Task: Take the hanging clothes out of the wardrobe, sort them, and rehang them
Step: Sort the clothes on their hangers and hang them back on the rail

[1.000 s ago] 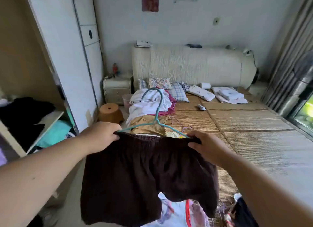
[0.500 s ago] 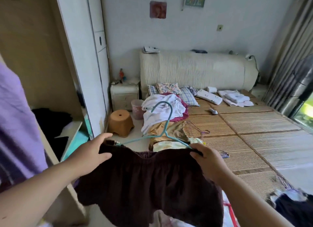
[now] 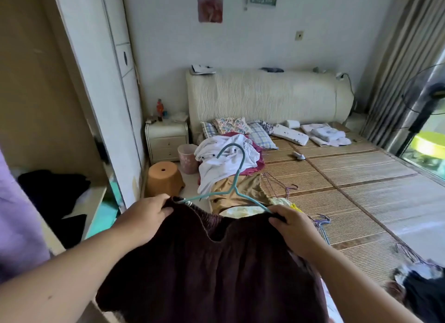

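A bedroom in a home. A bed with a woven mat, pillows and padded headboard fills 12 to 3 o'clock. A nightstand stands at 11 o'clock. An open wardrobe at 9 o'clock holds dark clothes on a shelf. Curtains hang at 2 o'clock. A laundry heap lies on the bed.

Purple garment and heaped dark clothes crowd the open wardrobe.

Dark brown garment, teal hanger, lilac garment, white shirt, orange stool, pink bin, floral pillow, blue-checked pillow.
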A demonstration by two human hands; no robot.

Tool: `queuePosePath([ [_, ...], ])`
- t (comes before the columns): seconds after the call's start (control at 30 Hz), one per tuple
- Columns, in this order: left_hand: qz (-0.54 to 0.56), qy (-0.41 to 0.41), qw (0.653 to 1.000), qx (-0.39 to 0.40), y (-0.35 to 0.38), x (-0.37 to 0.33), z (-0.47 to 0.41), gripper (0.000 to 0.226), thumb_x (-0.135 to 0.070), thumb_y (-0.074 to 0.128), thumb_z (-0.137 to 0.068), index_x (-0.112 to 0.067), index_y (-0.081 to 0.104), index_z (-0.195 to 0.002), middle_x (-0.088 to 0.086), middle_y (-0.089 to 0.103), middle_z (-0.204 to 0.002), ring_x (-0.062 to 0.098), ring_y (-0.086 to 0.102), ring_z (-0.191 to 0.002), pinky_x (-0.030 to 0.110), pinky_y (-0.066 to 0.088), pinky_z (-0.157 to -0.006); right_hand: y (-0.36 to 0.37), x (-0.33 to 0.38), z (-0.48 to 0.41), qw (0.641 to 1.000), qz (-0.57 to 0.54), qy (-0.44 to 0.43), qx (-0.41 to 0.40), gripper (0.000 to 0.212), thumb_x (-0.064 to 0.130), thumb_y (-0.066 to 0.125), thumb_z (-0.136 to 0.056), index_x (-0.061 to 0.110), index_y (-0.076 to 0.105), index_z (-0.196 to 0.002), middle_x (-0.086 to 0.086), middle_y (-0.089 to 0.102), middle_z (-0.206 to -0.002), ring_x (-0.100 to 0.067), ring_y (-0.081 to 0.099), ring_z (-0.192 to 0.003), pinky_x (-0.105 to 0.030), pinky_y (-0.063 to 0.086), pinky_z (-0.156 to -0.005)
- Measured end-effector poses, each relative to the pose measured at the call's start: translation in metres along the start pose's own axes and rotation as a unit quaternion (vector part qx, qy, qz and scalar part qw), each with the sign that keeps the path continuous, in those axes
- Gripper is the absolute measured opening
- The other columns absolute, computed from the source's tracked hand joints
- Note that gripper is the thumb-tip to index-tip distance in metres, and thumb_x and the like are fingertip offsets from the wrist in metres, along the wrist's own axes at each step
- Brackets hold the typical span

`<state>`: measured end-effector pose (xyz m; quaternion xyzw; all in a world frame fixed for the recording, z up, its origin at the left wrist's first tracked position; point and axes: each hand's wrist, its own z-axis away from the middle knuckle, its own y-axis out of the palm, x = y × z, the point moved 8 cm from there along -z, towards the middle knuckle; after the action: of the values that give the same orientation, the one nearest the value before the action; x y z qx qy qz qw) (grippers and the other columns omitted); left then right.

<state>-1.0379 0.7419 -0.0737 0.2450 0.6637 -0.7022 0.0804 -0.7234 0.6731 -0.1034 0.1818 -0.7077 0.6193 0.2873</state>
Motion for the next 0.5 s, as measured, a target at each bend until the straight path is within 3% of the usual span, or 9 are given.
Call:
queuePosePath([
  [0.1, -0.013, 0.01, 1.0, -0.008, -0.002, 0.003, -0.049, 0.016, -0.032, 0.048, -0.097, -0.024, 0.057, -0.107, 0.0, 0.063, -0.101, 0.019, 0.057, -0.094, 0.033, 0.044, -0.08, 0.013, -0.011, -0.034, 1.0, -0.011, 0.018, 0.005, 0.023, 0.026, 0.061, -0.088, 0.036, 0.063, -0.109, 0.01, 0.064, -0.096, -0.015, 0.058, -0.093, -0.031, 0.046, -0.083],
  [0.27, -0.045, 0.043, 0.998, 0.021, 0.011, 0.002, -0.166, 0.021, -0.033, 0.049, -0.096, -0.026, 0.058, -0.115, 0.0, 0.062, -0.11, 0.017, 0.055, -0.099, 0.031, 0.042, -0.087, 0.033, -0.047, -0.125, 0.999, -0.008, 0.043, 0.006, 0.025, 0.023, 0.061, -0.088, 0.032, 0.062, -0.112, 0.01, 0.063, -0.099, -0.013, 0.057, -0.091, -0.024, 0.038, -0.074],
  [0.37, -0.068, 0.081, 0.994, 0.01, 0.014, -0.014, -0.249, 0.024, -0.024, 0.05, -0.097, -0.015, 0.06, -0.117, -0.001, 0.057, -0.109, 0.014, 0.049, -0.1, 0.019, 0.028, -0.076, 0.041, -0.079, -0.189, 0.996, -0.008, 0.086, -0.005, 0.028, 0.023, 0.062, -0.088, 0.031, 0.061, -0.115, 0.008, 0.063, -0.106, -0.012, 0.055, -0.096, -0.022, 0.035, -0.076],
  [0.5, -0.121, 0.1, 0.987, 0.022, 0.02, -0.026, -0.339, 0.028, -0.029, 0.048, -0.097, -0.018, 0.058, -0.121, 0.005, 0.062, -0.118, 0.023, 0.053, -0.11, 0.029, 0.038, -0.084, 0.056, -0.102, -0.257, 0.992, 0.02, 0.115, 0.04, 0.03, 0.027, 0.059, -0.089, 0.031, 0.058, -0.119, 0.005, 0.063, -0.112, -0.018, 0.056, -0.108, -0.027, 0.042, -0.089],
])
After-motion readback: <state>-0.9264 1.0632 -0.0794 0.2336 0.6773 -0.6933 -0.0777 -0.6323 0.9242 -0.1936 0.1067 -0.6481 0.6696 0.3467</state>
